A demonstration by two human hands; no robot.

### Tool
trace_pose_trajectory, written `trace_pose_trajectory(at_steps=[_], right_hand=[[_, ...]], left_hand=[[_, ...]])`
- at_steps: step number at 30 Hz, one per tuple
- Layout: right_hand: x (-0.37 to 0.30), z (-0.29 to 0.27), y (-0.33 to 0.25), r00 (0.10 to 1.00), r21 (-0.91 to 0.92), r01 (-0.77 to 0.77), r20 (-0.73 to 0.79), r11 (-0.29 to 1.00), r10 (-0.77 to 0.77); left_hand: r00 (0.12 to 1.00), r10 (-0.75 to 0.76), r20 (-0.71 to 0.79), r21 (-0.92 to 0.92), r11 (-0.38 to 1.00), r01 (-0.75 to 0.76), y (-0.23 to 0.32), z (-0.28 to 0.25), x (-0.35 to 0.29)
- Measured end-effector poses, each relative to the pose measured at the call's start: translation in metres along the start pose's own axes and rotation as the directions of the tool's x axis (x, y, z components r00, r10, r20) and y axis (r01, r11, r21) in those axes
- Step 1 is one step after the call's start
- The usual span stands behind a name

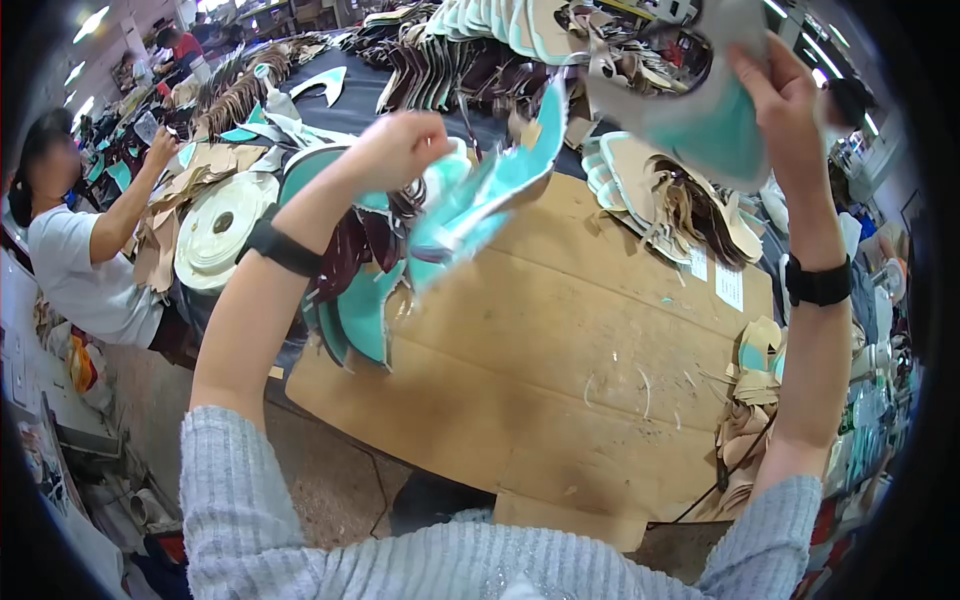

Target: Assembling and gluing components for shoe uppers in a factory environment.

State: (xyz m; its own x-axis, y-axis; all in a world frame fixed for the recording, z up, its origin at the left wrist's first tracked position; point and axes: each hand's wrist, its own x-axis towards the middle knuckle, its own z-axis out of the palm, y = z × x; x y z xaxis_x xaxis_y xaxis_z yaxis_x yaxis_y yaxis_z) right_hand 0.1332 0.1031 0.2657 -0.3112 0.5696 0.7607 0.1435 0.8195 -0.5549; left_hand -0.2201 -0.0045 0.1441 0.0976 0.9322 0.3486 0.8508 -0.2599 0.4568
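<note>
My right hand [785, 105] is raised at the upper right, its fingers closed on a curved shoe upper piece [715, 125], grey and turquoise and smeared by motion. My left hand [405, 150] is over the left part of the table, its fingers curled and slightly blurred; whether anything is in them is hidden. Just below and right of it, a turquoise shoe upper piece [500, 195] with a white edge is blurred and tilted above the cardboard sheet [540, 330]. More turquoise and dark red upper pieces [365, 310] lie beneath my left forearm.
A large white roll of tape [222, 225] lies left of my left wrist. Stacked upper pieces [670, 195] are at the cardboard's far right, with beige scraps [750, 425] by its right edge. Rows of layered pieces [430, 75] line the back. A co-worker [90, 250] is at the left.
</note>
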Motion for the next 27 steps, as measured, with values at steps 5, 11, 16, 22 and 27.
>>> trace_pose_trajectory(at_steps=[5,11,16,22,27], right_hand=[[-0.027,0.003,-0.020,0.954,-0.325,0.133,0.297,0.936,-0.032],[-0.032,-0.022,-0.035,0.977,-0.301,0.164,0.180,0.939,-0.113],[-0.034,-0.157,0.004,0.985,-0.157,-0.148,0.061,0.976,0.159],[-0.032,-0.223,0.028,0.992,-0.472,-0.127,-0.082,0.872,0.100],[-0.045,-0.186,0.020,0.749,-0.580,-0.291,0.356,0.761,0.558]], left_hand=[[1.000,0.023,-0.014,-0.542,0.840,-0.027,0.065,0.042,0.009],[0.884,0.187,0.429,-0.661,0.731,0.166,0.130,0.098,0.005],[0.798,0.513,0.316,-0.824,0.565,-0.037,0.135,0.160,-0.032],[0.889,0.238,0.391,-0.624,0.779,0.065,0.167,0.146,-0.052],[0.787,0.072,0.613,-0.623,0.657,0.425,0.152,0.116,-0.055]])
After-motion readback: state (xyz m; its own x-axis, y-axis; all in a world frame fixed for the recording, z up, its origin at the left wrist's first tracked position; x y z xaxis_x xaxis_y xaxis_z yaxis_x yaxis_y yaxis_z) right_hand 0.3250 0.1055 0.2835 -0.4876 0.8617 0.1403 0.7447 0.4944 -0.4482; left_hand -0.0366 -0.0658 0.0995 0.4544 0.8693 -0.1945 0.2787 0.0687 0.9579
